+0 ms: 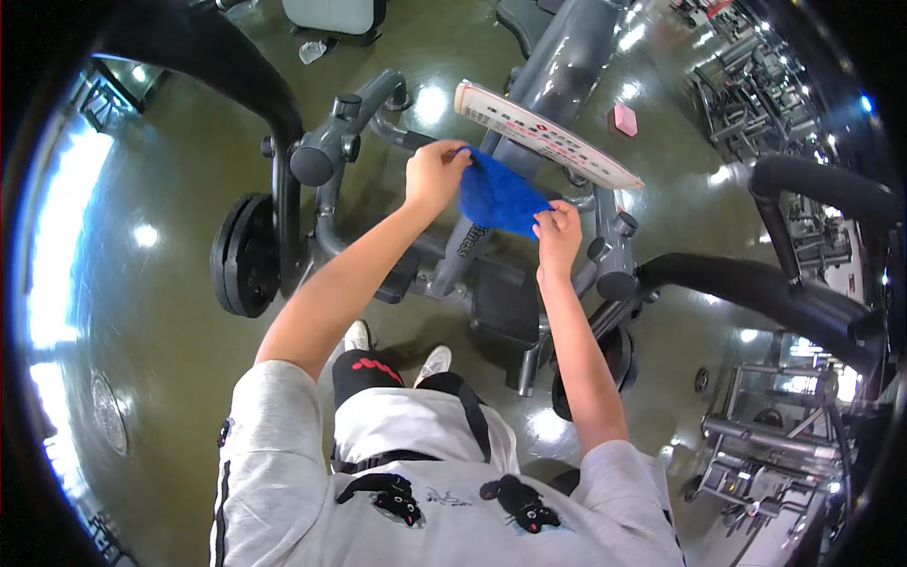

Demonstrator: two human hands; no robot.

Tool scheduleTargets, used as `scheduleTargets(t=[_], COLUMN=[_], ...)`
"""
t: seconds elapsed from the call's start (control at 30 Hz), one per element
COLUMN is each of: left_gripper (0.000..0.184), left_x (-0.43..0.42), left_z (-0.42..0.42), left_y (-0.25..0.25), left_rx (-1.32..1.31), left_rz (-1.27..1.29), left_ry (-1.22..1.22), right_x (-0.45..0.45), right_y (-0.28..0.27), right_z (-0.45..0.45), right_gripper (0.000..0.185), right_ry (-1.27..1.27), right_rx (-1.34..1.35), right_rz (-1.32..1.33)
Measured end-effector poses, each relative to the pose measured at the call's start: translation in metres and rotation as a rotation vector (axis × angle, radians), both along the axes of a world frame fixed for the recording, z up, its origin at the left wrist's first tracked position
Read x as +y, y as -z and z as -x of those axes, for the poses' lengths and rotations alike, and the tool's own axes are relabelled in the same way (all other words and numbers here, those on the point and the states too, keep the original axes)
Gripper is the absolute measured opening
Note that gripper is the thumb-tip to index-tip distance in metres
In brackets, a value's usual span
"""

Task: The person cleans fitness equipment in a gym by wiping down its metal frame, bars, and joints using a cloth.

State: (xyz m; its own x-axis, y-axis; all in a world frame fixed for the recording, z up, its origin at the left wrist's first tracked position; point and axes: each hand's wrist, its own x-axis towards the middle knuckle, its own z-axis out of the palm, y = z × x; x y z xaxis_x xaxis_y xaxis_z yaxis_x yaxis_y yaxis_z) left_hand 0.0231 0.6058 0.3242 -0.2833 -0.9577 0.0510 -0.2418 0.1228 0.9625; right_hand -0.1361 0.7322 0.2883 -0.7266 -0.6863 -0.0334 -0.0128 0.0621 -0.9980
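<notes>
A blue cloth (501, 192) is stretched between my two hands in front of a grey gym machine. My left hand (436, 175) pinches its upper left corner. At the lower right corner, the fingers of my right hand (558, 231) are closed on the cloth. Just behind it stands a white sign (543, 137) with red and dark lettering, fixed across the machine's thick grey post (567, 61). Below the cloth, a grey tube (461, 248) carries the word "fitness". Both arms reach forward, away from my body.
Black weight plates (248, 255) hang at the machine's left. Curved dark lever arms (746, 283) reach out on both sides. A black pad (505, 300) sits low in front of my white shoes (434, 365). A pink item (624, 119) lies on the shiny green floor; more gym equipment stands right.
</notes>
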Motion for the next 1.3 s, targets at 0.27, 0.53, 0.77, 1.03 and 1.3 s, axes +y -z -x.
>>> scheduleTargets(t=[0.27, 0.53, 0.77, 1.03, 1.3], left_gripper=[0.035, 0.05, 0.058, 0.058, 0.051], left_x=[-0.018, -0.002, 0.023, 0.062, 0.068], left_z=[0.06, 0.066, 0.05, 0.025, 0.008], left_y=[0.028, 0.069, 0.099, 0.192, 0.25], left_rx=[0.328, 0.518, 0.353, 0.222, -0.184], left_rz=[-0.06, -0.014, 0.103, -0.119, 0.202], left_ry=[-0.032, 0.267, 0.178, 0.161, 0.213], right_x=[-0.049, -0.049, -0.043, -0.012, 0.005], right_y=[-0.017, 0.019, 0.062, 0.167, 0.219], right_z=[-0.024, -0.035, -0.038, -0.068, -0.09], right_gripper=[0.037, 0.016, 0.02, 0.021, 0.023], right_ry=[0.31, -0.045, 0.075, 0.123, 0.125], right_rx=[-0.211, 0.051, 0.412, 0.526, 0.335], right_rz=[0.265, 0.477, 0.253, 0.106, -0.049])
